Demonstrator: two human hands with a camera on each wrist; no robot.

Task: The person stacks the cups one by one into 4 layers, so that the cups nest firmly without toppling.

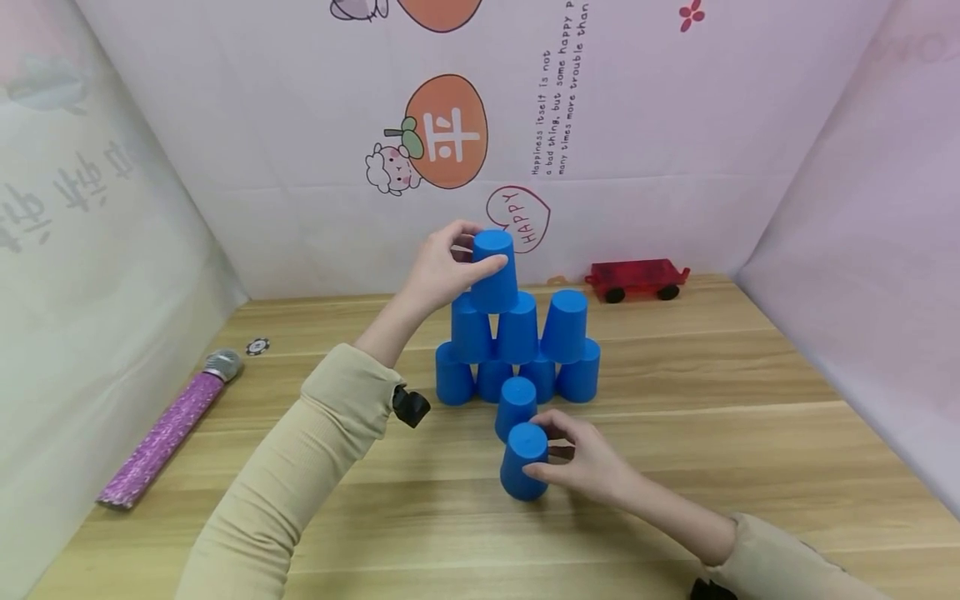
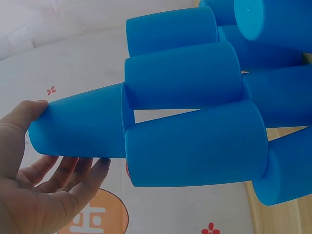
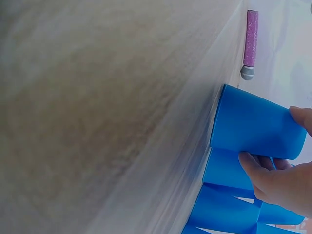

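Observation:
My left hand (image 1: 447, 268) grips an upside-down blue cup (image 1: 495, 279) between thumb and fingers at the top of a cup stack. In the left wrist view this cup's (image 2: 83, 122) rim meets two cups of the row below. That row has three cups, including a right-hand one (image 1: 564, 327), above a bottom row (image 1: 454, 377) of several. Nearer the front, my right hand (image 1: 592, 462) holds another inverted blue cup (image 1: 523, 467) by its sides, low at the table. Just behind it stands one more blue cup (image 1: 516, 406), partly covered.
A wooden table (image 1: 360, 533) bears everything. To the left lie a purple glittery microphone (image 1: 168, 433) and a poker chip (image 1: 257, 346). A red toy wagon (image 1: 636, 279) stands at the back right, by the printed cloth (image 1: 300, 142) that hangs behind.

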